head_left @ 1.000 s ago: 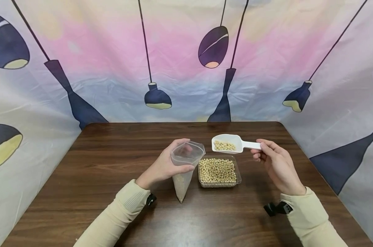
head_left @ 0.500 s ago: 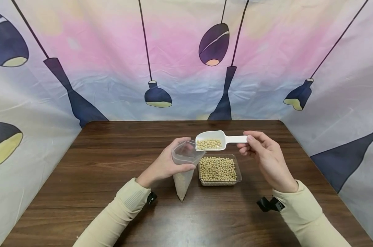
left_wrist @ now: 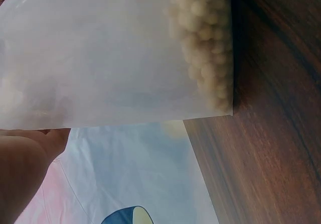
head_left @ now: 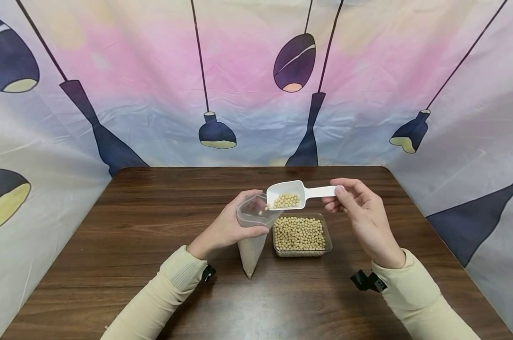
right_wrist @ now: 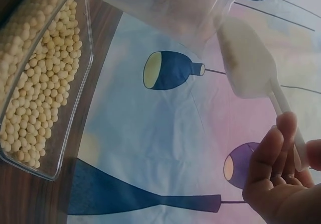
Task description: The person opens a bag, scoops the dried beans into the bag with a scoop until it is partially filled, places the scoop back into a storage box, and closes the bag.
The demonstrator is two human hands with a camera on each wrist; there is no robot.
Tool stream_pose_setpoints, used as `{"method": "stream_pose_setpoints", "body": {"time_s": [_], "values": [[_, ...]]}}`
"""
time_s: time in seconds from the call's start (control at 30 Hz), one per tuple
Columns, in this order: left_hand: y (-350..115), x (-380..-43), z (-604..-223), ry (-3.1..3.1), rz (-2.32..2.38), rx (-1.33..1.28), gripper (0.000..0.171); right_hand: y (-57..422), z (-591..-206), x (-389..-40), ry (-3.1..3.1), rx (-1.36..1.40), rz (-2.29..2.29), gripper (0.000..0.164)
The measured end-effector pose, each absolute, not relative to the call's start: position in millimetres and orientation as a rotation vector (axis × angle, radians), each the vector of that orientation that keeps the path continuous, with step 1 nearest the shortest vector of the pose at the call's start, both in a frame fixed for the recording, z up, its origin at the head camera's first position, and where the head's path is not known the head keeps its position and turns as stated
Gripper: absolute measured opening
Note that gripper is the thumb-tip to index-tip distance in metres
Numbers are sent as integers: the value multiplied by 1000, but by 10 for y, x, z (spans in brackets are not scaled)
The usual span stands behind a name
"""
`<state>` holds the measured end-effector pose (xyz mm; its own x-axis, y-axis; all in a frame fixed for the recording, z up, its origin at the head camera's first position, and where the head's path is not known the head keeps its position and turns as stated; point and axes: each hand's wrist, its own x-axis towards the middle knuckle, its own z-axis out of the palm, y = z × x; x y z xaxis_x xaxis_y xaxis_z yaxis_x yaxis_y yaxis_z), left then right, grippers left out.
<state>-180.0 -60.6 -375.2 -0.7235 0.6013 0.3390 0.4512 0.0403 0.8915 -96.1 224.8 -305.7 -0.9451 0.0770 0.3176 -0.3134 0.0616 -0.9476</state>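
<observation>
Reaching in from the near side, two cream sleeves (head_left: 158,293) extend over the wood-grain table (head_left: 167,208). The clear plastic bag (head_left: 251,250) points its bottom corner down and toward the near edge; from where I stand, I cannot tell whether the corner touches the table. Its long axis rises to a wide mouth. The left hand (head_left: 228,226) grips the bag at the mouth, thumb on the near side, keeping the opening spread. Soybeans (left_wrist: 208,38) lie in the bottom of the bag. Just to its right stands a clear rectangular container (head_left: 300,254) loaded with soybeans.

Key alignment: the white scoop (head_left: 309,192) extends left from the right hand (head_left: 362,212), which pinches the handle end between thumb and fingers. Its long axis runs left to right, with the lip over the right part of the mouth. The left hand is nearer the lip. Some beans sit at the lip; a few show inside the mouth. Beyond the far table edge hangs a lamp-print cloth backdrop (head_left: 154,94).
</observation>
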Motion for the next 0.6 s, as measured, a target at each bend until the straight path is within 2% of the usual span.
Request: {"method": "stream_pose_setpoints", "body": {"time_s": [0.3,0.6], "values": [[-599,-1799,-3751,2179,1766,1093,75,2186,-3019,-938,-2142,245,1739,24],[-601,-1797,-3746,2153,1788,1099,74,2137,-3015,-915,-2099,369,1603,19]]}}
